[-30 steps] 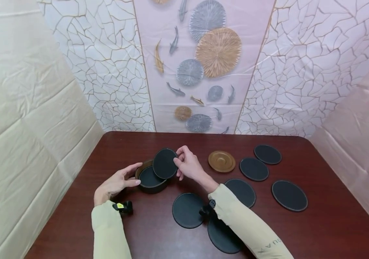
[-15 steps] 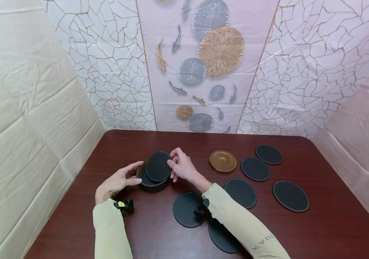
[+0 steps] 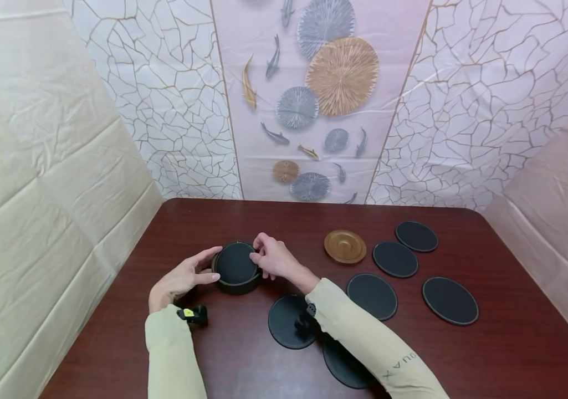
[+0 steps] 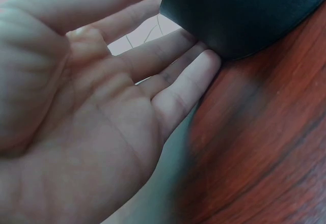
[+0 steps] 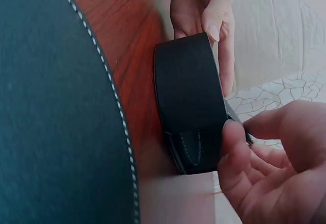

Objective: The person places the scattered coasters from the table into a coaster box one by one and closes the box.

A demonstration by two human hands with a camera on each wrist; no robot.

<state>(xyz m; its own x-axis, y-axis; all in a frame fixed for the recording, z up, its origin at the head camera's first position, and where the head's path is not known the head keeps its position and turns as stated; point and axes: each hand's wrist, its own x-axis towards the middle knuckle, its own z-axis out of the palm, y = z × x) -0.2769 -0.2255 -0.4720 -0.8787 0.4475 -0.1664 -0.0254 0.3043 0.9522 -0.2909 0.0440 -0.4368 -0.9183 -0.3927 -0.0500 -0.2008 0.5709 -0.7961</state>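
A black round coaster holder (image 3: 240,288) stands on the table, left of centre. My left hand (image 3: 182,281) grips its left side, with thumb and forefinger at the rim. In the left wrist view, fingertips (image 4: 206,61) rest against the holder's dark wall (image 4: 239,20). A black coaster (image 3: 235,262) lies over the holder's opening, its right edge pinched between the thumb and fingers of my right hand (image 3: 277,259). The right wrist view shows the holder's side with a stitched tab (image 5: 192,147) and the right thumb (image 5: 234,137) close to its rim.
Several black coasters lie flat on the right, among them a near one (image 3: 292,321) and a far right one (image 3: 450,300). A brown round dish (image 3: 344,246) sits behind them. My right forearm (image 3: 378,343) passes over the nearest coasters. Patterned cloth (image 3: 303,111) hangs behind the table (image 3: 234,343).
My right hand has brought the coaster left and down, from a tilt above the holder to nearly flat over its opening. The left hand has kept its grip on the holder.
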